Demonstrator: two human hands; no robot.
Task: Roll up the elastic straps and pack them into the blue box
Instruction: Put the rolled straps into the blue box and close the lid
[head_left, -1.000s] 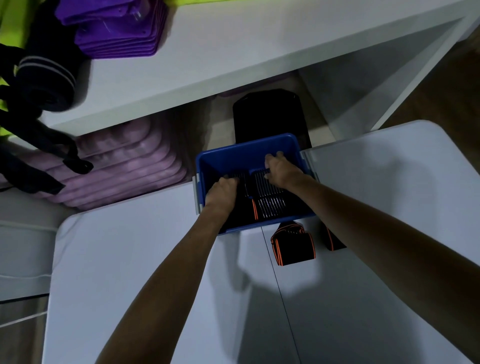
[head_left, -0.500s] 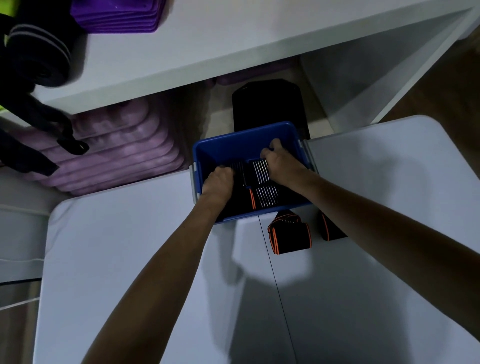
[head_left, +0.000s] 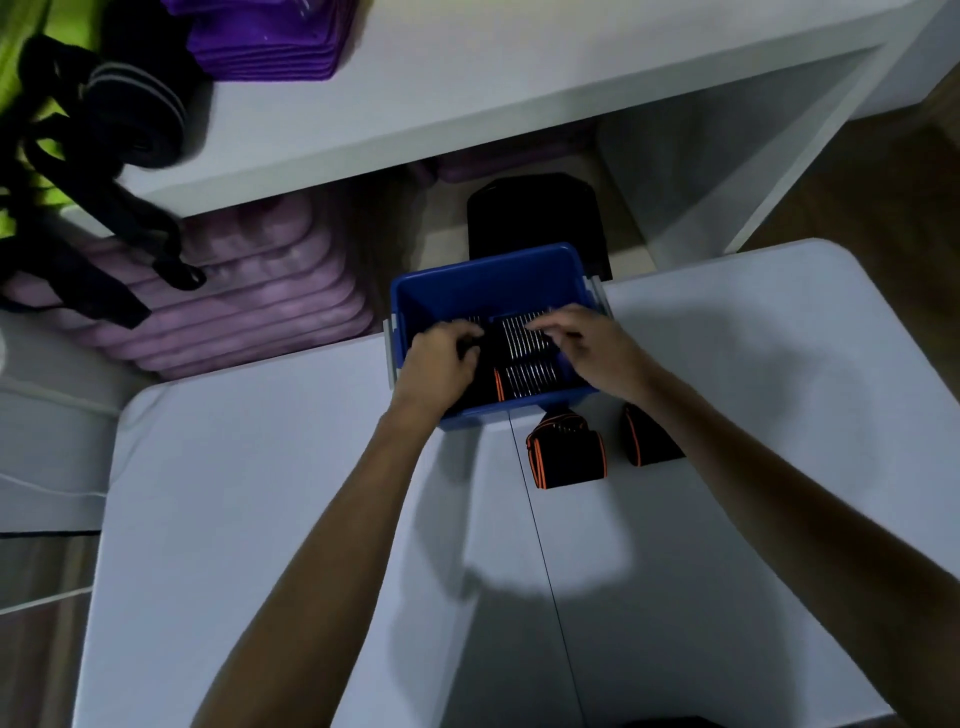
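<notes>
The blue box (head_left: 488, 266) stands at the far edge of the white table (head_left: 291, 519). Inside it lie black rolled straps (head_left: 525, 347) with orange edging and pale stripes. My left hand (head_left: 440, 359) is in the box's left part, fingers curled round a dark rolled strap there. My right hand (head_left: 589, 347) hovers over the box's right side with its fingers loosely spread, holding nothing. Two more rolled straps lie on the table just in front of the box: one (head_left: 566, 457) in full view, the other (head_left: 647, 441) partly hidden by my right forearm.
A white shelf (head_left: 467, 83) runs above and behind the box, with a purple stack (head_left: 265, 36) and black straps (head_left: 130, 109) at its left end. Purple ribbed mats (head_left: 249, 306) sit below it. A black object (head_left: 535, 213) stands on the floor behind the box.
My right hand has drawn back from the box's far wall and its fingers have spread. My left hand has lifted a little. The view has shifted slightly.
</notes>
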